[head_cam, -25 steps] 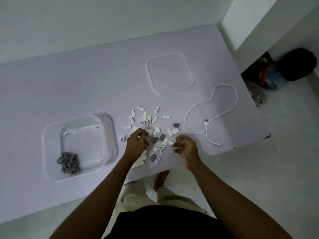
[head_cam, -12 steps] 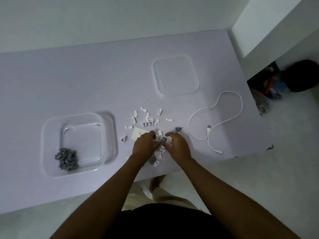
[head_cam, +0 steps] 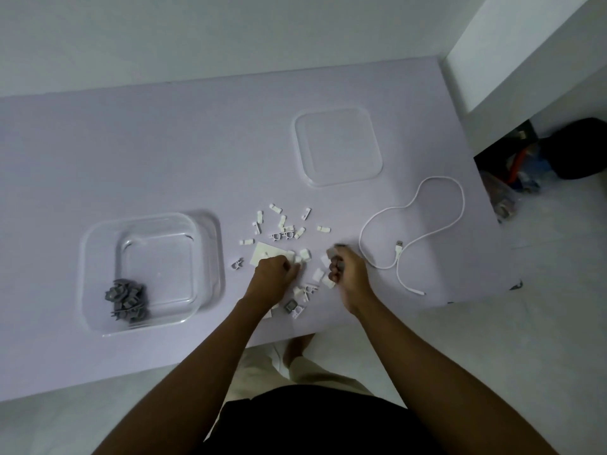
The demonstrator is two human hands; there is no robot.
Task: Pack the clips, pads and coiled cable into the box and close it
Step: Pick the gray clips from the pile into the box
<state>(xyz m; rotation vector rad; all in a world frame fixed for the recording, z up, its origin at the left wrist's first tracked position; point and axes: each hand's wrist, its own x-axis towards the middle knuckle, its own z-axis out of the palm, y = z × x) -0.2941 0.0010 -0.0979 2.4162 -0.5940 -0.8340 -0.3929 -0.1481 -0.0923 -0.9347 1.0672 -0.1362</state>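
Hands are working the scatter near the front edge of the surface (head_cam: 131,142): the left hand (head_cam: 274,272) is curling into a loose fist over the white pieces, fingers (head_cam: 289,266) tucked under, and whether it is gripping anything I cannot tell. The right hand (head_cam: 348,274) is sitting just across the pile, its fingers (head_cam: 335,266) bunched tight around what looks like small grey pieces, though the exact catch is too small to call. White clips (head_cam: 282,221) and pads (head_cam: 303,254) are lying between and just beyond both hands, with a flat white card (head_cam: 262,254) under the left knuckles. The clear box (head_cam: 203,224) is sitting open well off to the left, a grey heap of clips (head_cam: 126,300) already in its near corner, so the left hand is looking like the nearer carrier. The cable (head_cam: 427,231) is sprawling uncoiled to the right, closer to the right hand, and the lid (head_cam: 338,147) is waiting farther back.
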